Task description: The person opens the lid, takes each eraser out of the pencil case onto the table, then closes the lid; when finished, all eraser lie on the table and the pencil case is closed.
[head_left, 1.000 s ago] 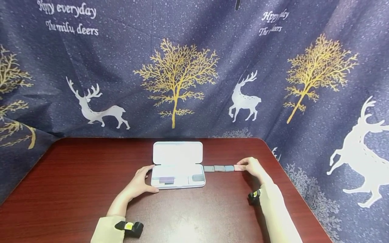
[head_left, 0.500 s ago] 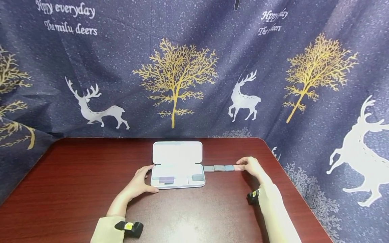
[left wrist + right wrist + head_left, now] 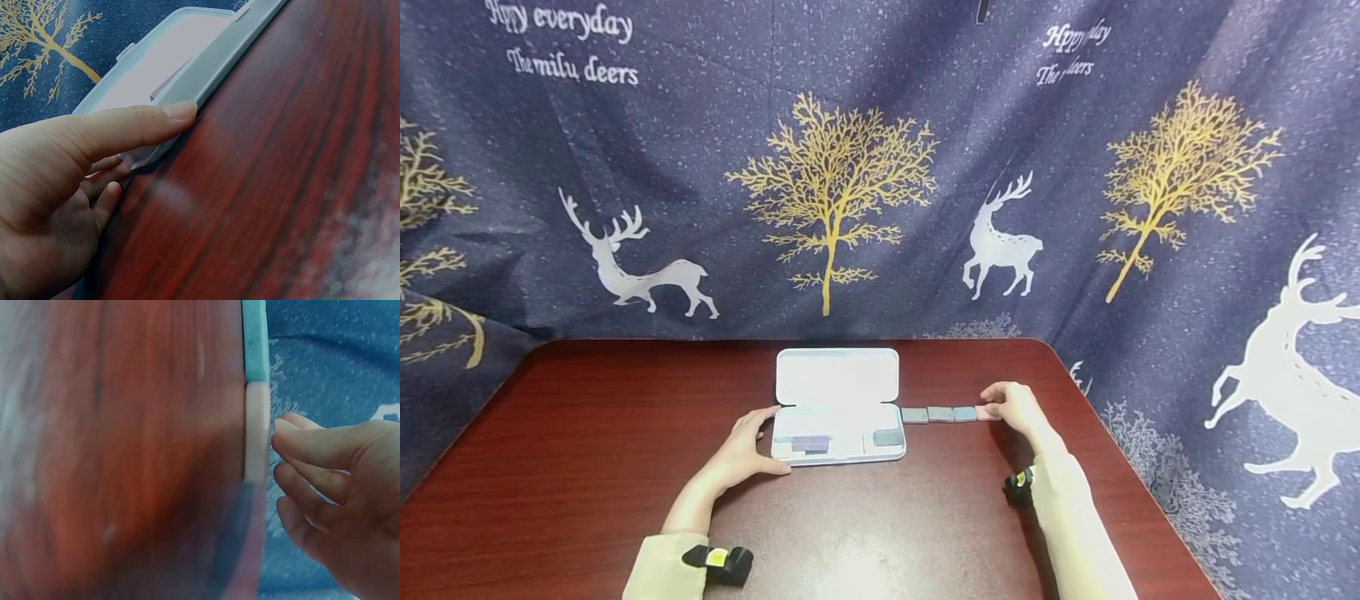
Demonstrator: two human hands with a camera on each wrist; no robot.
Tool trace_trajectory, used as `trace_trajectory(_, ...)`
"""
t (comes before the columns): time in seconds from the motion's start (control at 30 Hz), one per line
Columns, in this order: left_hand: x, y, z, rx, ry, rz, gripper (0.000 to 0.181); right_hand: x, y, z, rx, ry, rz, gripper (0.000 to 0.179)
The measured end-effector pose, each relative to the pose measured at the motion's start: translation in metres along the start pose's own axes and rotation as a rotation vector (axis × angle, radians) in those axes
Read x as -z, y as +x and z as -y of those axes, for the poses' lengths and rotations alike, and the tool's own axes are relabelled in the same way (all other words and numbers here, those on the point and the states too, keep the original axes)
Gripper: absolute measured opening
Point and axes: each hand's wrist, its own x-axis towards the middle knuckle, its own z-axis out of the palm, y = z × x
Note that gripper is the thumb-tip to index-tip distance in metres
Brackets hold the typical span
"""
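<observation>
An open white pencil case (image 3: pixel 841 458) lies with its lid tilted back. My left hand (image 3: pixel 745 450) holds its left end, thumb along the front wall and fingers at the back corner. The left wrist view shows that thumb (image 3: pixel 147 128) pressed on the case's side. Right of the case runs a row of small eraser-like blocks, two grey-green, then a blue block (image 3: pixel 964 414) and a pink block (image 3: pixel 985 412) at the end. My right hand (image 3: pixel 1021 408) is just above the pink block; in the right wrist view its loosely bent fingers hold nothing.
Inside the case lie a purple block (image 3: pixel 810 443) and a grey-green block (image 3: pixel 888 437). The case's raised lid (image 3: pixel 837 377) stands behind. Beyond the dark red table (image 3: pixel 647 400) hangs a blue cloth (image 3: pixel 880 208) printed with deer and trees.
My right hand has risen slightly off the pink block, its fingertips parting from it. The left hand and the case have stayed as they were.
</observation>
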Motion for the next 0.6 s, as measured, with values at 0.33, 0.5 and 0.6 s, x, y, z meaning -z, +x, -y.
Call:
trace_trajectory(0.33,0.0,0.001,0.001,-0.003,-0.001,-0.005,0.104,-0.009,0.008,0.047,0.05,0.124,0.011,0.019)
trace_trajectory(0.5,0.0,0.001,0.002,-0.004,0.001,-0.001,0.105,-0.02,0.01,0.071,0.192,0.076,-0.002,0.018)
trace_trajectory(0.6,0.0,0.0,0.002,-0.004,0.002,-0.003,0.105,-0.031,0.011,0.089,0.235,0.105,0.017,0.018)
